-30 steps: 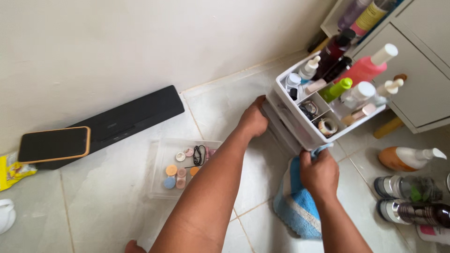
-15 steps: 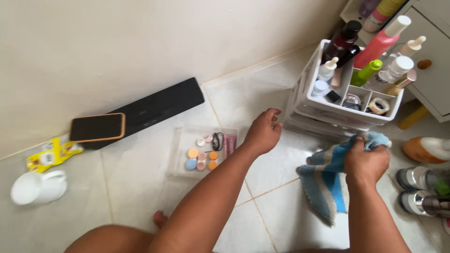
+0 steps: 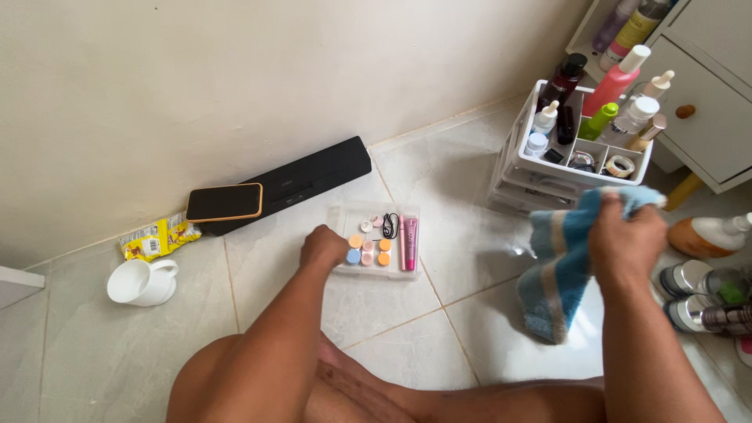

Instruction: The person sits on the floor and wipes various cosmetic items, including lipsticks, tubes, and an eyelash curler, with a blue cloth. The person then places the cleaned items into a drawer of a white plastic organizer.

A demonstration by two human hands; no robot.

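My left hand (image 3: 323,247) rests at the near left edge of a clear plastic drawer tray (image 3: 376,270) that lies on the floor tiles; whether it grips the rim is hard to tell. The tray holds small round orange, blue and pink compacts, a black hair tie and a pink tube (image 3: 410,241). My right hand (image 3: 627,239) is lifted and shut on a blue and beige striped cloth (image 3: 558,270) that hangs down from it. Just beyond the cloth stands a white drawer organiser (image 3: 523,182), its top compartments filled with bottles.
A black bar speaker (image 3: 313,176) lies along the wall with a phone (image 3: 224,202) on its left end. A yellow packet (image 3: 157,236) and a white cup (image 3: 141,282) sit further left. Bottles (image 3: 705,301) lie at the right, beside a white cabinet (image 3: 709,117).
My left hand left the organiser and came down to the tray's edge. My right hand lifted the cloth off the floor, away from the organiser. The view shifted left and back.
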